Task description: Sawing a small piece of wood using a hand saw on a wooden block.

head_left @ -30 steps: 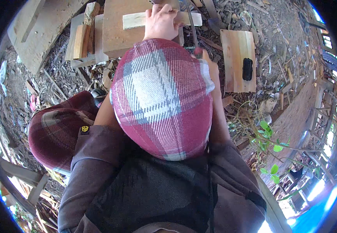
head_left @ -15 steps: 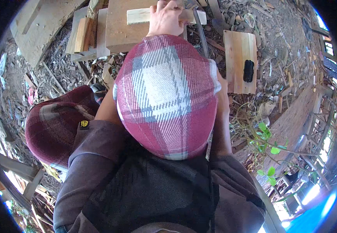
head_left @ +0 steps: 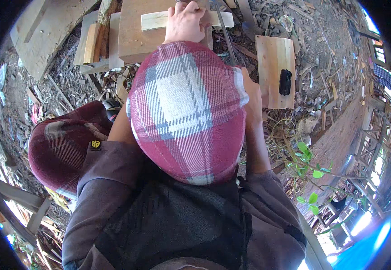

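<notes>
My left hand (head_left: 185, 23) presses down on a pale wooden strip (head_left: 154, 21), its fingers bent over the far edge. The strip lies crosswise on a thick wooden block (head_left: 134, 42). A long, narrow metal blade (head_left: 225, 31), seen nearly edge-on and looking like a handsaw's, crosses the strip near its right end. At the blade's near end is my right hand (head_left: 252, 92), closed beside my raised knee. Its grip and the handle are mostly hidden by the red plaid cloth (head_left: 182, 99) over that knee.
To the right lies a pale board (head_left: 270, 63) with a small black case (head_left: 285, 82) on it. Wood offcuts (head_left: 93, 44) and a large flat board (head_left: 47, 31) are at the left. Chips litter the ground; a leafy plant (head_left: 310, 159) grows at right.
My right hand has moved forward, away from me, and the blade with it. My left hand keeps its hold on the strip. The whole view has shifted slightly.
</notes>
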Motion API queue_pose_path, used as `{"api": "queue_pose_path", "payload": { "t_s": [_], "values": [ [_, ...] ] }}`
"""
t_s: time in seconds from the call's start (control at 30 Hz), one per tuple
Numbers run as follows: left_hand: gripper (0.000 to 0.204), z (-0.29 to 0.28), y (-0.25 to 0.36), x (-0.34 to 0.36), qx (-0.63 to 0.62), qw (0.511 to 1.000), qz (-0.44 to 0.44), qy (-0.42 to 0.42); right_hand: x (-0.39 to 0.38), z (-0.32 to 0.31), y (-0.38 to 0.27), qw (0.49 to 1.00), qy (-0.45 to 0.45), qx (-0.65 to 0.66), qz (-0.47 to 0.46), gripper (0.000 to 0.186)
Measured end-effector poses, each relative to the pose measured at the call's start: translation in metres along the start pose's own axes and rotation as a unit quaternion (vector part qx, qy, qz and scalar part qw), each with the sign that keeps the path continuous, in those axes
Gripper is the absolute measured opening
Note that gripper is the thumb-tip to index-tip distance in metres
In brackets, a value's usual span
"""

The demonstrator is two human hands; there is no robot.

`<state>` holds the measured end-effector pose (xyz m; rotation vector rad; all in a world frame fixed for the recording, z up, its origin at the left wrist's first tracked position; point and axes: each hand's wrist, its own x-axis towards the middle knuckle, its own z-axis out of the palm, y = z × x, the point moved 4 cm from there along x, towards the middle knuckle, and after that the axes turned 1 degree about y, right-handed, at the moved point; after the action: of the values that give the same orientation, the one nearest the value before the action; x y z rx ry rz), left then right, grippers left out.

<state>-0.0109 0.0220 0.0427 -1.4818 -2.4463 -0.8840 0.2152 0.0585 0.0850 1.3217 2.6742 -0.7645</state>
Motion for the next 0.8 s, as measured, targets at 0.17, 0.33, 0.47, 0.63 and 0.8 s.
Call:
{"api": "queue_pose_path", "payload": {
  "t_s": [0.17, 0.33, 0.47, 0.63, 0.8],
  "values": [
    [0.034, -0.003, -0.005, -0.004, 0.014, 1.000, -0.008, -0.002, 0.021, 0.010, -0.019, 0.999, -0.020, 0.021, 0.031, 0.032],
    [0.036, -0.001, 0.007, 0.003, -0.003, 1.000, -0.008, 0.004, 0.082, 0.021, -0.021, 1.000, 0.030, -0.002, 0.010, 0.035],
    [0.036, 0.003, 0.002, 0.000, -0.009, 1.000, -0.023, 0.002, 0.066, 0.031, -0.018, 0.999, 0.033, 0.001, 0.030, 0.037],
    [0.036, 0.001, -0.003, -0.003, 0.005, 1.000, -0.018, -0.014, -0.007, 0.011, -0.010, 0.991, -0.060, 0.068, 0.095, 0.039],
    [0.038, -0.003, -0.006, -0.005, 0.007, 1.000, -0.006, -0.003, 0.039, 0.030, -0.021, 0.997, -0.001, 0.078, 0.022, 0.036]
  ]
}}
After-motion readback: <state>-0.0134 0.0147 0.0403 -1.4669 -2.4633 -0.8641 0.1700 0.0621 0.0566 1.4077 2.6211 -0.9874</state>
